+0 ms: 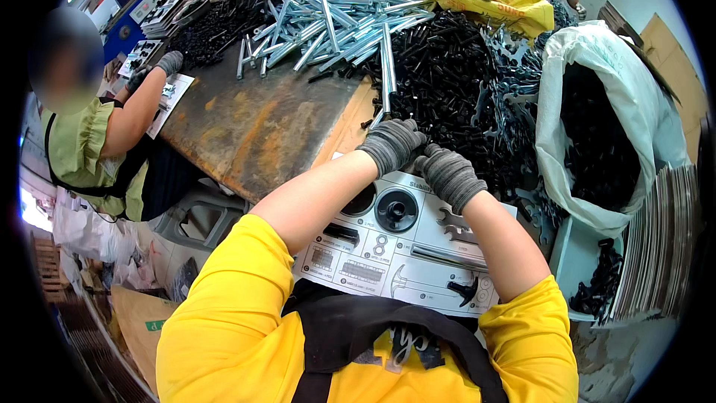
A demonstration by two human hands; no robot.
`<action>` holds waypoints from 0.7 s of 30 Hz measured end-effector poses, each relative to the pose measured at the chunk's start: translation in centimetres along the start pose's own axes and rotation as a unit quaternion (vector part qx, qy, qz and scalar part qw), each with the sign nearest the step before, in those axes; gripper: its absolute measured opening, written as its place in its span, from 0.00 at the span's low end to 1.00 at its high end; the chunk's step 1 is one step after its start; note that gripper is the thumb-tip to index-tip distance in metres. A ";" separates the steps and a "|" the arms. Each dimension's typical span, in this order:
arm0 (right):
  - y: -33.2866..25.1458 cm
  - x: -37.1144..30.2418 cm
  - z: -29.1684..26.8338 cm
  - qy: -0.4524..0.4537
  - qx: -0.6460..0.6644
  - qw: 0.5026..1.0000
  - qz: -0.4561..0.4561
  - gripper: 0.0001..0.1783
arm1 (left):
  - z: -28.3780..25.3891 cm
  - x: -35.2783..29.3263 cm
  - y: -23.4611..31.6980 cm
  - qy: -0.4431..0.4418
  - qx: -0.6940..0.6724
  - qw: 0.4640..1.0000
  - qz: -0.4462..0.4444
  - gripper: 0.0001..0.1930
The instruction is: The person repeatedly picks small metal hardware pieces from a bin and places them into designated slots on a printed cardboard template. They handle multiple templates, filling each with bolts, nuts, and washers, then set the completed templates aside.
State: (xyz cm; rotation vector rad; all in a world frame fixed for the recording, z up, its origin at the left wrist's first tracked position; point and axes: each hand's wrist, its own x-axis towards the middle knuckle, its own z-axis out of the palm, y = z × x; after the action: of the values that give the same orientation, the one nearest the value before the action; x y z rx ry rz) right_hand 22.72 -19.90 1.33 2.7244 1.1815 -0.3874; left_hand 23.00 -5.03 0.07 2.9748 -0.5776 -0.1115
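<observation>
My left hand [393, 143], in a grey knit glove, is at the near edge of a large heap of black bolts [440, 67], its fingers curled. Close beside it is my right hand [452, 174], gloved alike, with fingers bent inward. Whatever the fingertips hold is too small or hidden to make out. Beneath my forearms lies a white printed parts sheet [365, 269]. On it rest a round black disc [397, 210], a flat metal wrench [455, 224], a silver tube [447, 255] and a small black T-shaped piece [464, 291].
Silver tubes [328, 26] are piled on the worn table [246, 112], with flat wrenches [514, 67] beyond the bolts. At right stand a white sack [597, 60] of black parts, a pale bin [567, 254] and stacked cardboard [660, 239]. A co-worker [97, 134] works at left.
</observation>
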 end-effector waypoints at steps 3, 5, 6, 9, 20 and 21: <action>1.3 -0.1 -0.5 0.038 0.124 0.990 0.047 0.10 | 0.2 0.6 0.8 -0.016 0.047 0.998 -0.039 0.12; 2.2 -1.0 0.0 0.176 0.197 0.964 0.033 0.09 | 0.3 0.6 1.2 0.008 0.054 0.998 -0.023 0.10; 2.7 -1.2 -0.1 0.146 0.235 0.958 0.070 0.11 | 0.4 0.5 1.3 0.020 0.057 0.998 -0.015 0.10; 2.0 -1.4 0.5 0.175 0.172 0.964 0.104 0.08 | 0.2 0.7 1.8 0.005 0.081 0.997 -0.002 0.09; 3.4 -4.3 1.6 0.199 0.574 0.782 0.142 0.10 | -1.5 -2.2 -2.1 0.042 -0.395 0.914 -0.089 0.14; 3.0 -4.7 1.2 0.197 0.626 0.739 0.150 0.10 | -1.6 -2.5 -2.4 0.026 -0.402 0.911 -0.090 0.14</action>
State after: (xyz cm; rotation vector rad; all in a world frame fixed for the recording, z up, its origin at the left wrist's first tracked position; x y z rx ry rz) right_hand 21.68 -25.49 1.62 4.2580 0.4718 -0.8079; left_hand 21.76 -1.71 1.49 2.2012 -0.1701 -0.2224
